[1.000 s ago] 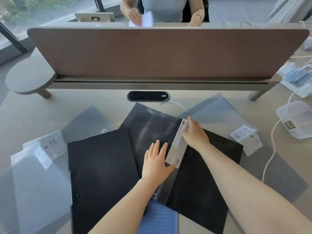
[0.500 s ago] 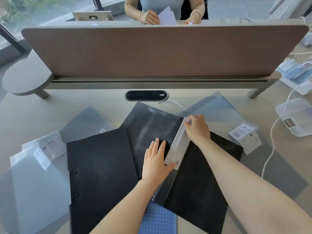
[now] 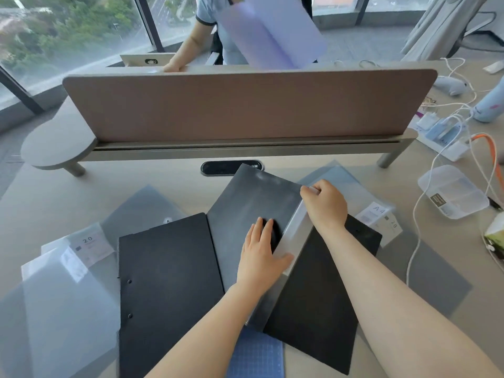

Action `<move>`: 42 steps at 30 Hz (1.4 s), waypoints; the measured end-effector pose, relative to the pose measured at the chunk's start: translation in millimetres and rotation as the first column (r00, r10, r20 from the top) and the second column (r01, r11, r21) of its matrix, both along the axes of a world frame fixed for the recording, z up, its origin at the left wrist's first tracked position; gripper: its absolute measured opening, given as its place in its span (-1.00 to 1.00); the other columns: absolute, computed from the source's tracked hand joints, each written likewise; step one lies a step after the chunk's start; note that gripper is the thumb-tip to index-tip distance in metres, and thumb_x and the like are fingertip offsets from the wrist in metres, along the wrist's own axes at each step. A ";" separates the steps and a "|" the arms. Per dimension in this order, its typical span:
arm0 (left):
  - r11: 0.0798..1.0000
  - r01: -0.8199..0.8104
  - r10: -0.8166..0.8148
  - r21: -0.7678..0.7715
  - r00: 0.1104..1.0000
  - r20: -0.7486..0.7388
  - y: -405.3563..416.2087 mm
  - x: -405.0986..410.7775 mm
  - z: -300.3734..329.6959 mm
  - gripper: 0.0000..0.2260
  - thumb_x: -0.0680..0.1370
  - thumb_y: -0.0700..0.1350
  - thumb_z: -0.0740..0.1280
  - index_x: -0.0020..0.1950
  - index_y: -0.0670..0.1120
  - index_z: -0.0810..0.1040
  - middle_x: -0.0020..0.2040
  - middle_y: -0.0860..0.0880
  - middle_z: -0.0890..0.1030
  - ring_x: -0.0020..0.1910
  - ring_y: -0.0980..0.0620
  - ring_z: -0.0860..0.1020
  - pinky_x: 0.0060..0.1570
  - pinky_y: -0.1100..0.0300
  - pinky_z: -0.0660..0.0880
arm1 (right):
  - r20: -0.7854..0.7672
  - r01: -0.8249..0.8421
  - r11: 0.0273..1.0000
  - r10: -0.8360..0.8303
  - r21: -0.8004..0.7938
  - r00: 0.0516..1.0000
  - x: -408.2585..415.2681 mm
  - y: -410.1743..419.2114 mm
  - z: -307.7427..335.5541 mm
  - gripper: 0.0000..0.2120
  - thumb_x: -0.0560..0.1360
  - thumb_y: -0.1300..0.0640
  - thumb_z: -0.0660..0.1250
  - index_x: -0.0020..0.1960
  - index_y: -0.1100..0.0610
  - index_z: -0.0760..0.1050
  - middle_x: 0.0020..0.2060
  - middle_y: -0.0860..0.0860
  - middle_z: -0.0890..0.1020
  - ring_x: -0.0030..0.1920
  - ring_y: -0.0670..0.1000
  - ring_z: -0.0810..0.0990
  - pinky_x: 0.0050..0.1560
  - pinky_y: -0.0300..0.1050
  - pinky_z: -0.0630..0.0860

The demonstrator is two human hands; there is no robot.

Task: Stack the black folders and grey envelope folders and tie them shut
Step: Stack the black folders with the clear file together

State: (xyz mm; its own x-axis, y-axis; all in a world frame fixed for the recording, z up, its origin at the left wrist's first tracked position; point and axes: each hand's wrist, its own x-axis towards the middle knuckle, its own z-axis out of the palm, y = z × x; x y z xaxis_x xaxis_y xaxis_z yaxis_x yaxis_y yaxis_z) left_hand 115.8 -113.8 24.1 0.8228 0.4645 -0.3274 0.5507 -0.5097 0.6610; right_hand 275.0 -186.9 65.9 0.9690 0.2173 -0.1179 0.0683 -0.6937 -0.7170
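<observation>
Your left hand (image 3: 260, 252) lies flat, palm down and fingers spread, on the open black folder (image 3: 253, 203), holding nothing, only pressing. Its thumb rests against the lower part of the pale spine strip (image 3: 296, 233) that runs down the folder's middle. Your left forearm reaches in from the bottom edge, angled up and to the right.

Your right hand (image 3: 324, 204) is curled into a loose fist above and to the right of the left one, pinching the top end of that same strip between thumb and fingers. The right forearm crosses the folder's far cover from the lower right corner.

You have two black folders in view. The open one sits under both hands, tilted, one cover to the left of the left hand and the other beneath your right arm. The closed black folder (image 3: 166, 290) lies flat just left of your left hand, touching the open one along its edge.

The grey envelope folders overlap, so an exact count is hard: at least two lie in a pile (image 3: 60, 296) far left of the left hand, and at least one more (image 3: 354, 184) lies under and beyond the right hand. All of it rests on the desk (image 3: 136, 173).
</observation>
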 end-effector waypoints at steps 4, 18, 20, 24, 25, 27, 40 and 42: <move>1.000 0.005 -0.002 -0.028 0.996 0.085 -8.8 -1.5 23.4 -0.22 0.46 0.10 0.37 0.60 0.08 0.06 0.62 0.10 0.07 0.58 0.03 0.02 0.49 -0.03 0.23 | 0.052 0.059 0.996 -0.062 0.065 0.997 -8.5 -3.8 27.8 -0.75 0.43 0.05 0.27 -0.27 0.22 0.39 -0.41 0.03 0.45 -0.34 0.10 0.41 -0.32 -0.07 0.35; 0.988 -0.150 0.119 0.036 0.889 0.443 -13.0 -16.5 92.3 -0.46 0.48 0.10 0.38 0.44 0.13 0.35 0.23 0.19 0.56 0.15 0.16 0.54 0.09 0.09 0.60 | 0.248 -0.114 0.882 -0.003 0.456 0.969 -56.5 13.1 130.3 -0.71 0.37 0.24 0.28 -0.43 0.08 0.22 -0.53 -0.09 0.27 -0.45 -0.08 0.22 -0.41 -0.23 0.24; 0.982 -0.186 0.139 0.042 0.848 0.511 -10.6 -19.0 101.2 -0.52 0.50 0.06 0.39 0.41 0.09 0.42 0.18 0.16 0.61 0.07 0.15 0.58 0.05 0.11 0.61 | 0.276 -0.156 0.844 0.010 0.513 0.961 -61.7 18.5 141.3 -0.74 0.37 0.25 0.27 -0.41 0.13 0.24 -0.50 -0.05 0.29 -0.44 -0.08 0.22 -0.39 -0.21 0.25; 0.972 -0.232 0.171 0.031 0.794 0.583 -0.2 -24.4 115.8 -0.74 0.53 -0.02 0.36 0.22 0.03 0.55 -0.13 0.13 0.63 -0.19 0.07 0.58 -0.14 0.07 0.60 | 0.335 -0.229 0.814 0.045 0.533 0.941 -73.7 30.5 157.4 -0.78 0.41 0.24 0.32 -0.32 0.28 0.34 -0.45 0.03 0.35 -0.41 -0.07 0.28 -0.36 -0.26 0.29; 0.967 -0.253 0.180 0.040 0.783 0.595 3.6 -25.4 117.0 -0.84 0.54 -0.05 0.36 0.11 0.00 0.56 -0.25 0.11 0.57 -0.28 0.03 0.54 -0.23 0.05 0.57 | 0.355 -0.251 0.814 0.059 0.524 0.933 -77.4 33.5 160.3 -0.78 0.43 0.22 0.34 -0.32 0.28 0.36 -0.44 0.02 0.37 -0.41 -0.09 0.30 -0.36 -0.30 0.30; 0.957 -0.290 0.209 0.031 0.757 0.619 13.2 -28.9 118.9 -0.96 0.55 -0.09 0.35 -0.08 -0.02 0.51 -0.37 0.11 0.47 -0.39 0.03 0.45 -0.35 0.09 0.49 | 0.385 -0.293 0.806 0.088 0.515 0.919 -83.4 40.5 163.4 -0.77 0.46 0.17 0.37 -0.30 0.21 0.40 -0.40 0.01 0.44 -0.39 -0.10 0.36 -0.31 -0.34 0.35; 0.835 -0.348 0.547 -0.427 0.618 0.565 109.4 -75.2 125.9 -0.93 0.56 -0.13 0.40 -0.10 -0.08 0.59 -0.23 0.04 0.62 -0.23 0.14 0.58 -0.27 0.39 0.52 | 0.112 -0.090 0.926 0.052 0.368 0.992 -98.6 54.4 80.7 -0.48 0.52 0.12 0.32 0.45 0.05 0.30 0.38 0.02 0.40 0.39 0.05 0.35 0.42 -0.02 0.30; 0.781 -0.377 0.616 -0.498 0.597 0.514 125.6 -85.2 120.3 -0.91 0.56 -0.11 0.41 -0.12 -0.10 0.59 -0.24 0.01 0.62 -0.24 0.07 0.58 -0.27 0.31 0.54 | 0.013 -0.063 0.946 0.062 0.317 0.998 -103.3 54.0 62.1 -0.43 0.52 0.11 0.32 0.49 0.11 0.24 0.43 0.04 0.38 0.45 0.07 0.30 0.43 -0.03 0.24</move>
State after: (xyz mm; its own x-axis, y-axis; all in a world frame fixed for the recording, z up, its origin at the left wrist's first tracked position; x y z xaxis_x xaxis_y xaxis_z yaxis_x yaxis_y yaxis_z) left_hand 30.6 11.8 144.5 0.5481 0.8356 -0.0375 0.0529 0.0102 0.9985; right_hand 171.7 -132.9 128.0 0.9525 0.3029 -0.0304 0.1066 -0.4253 -0.8987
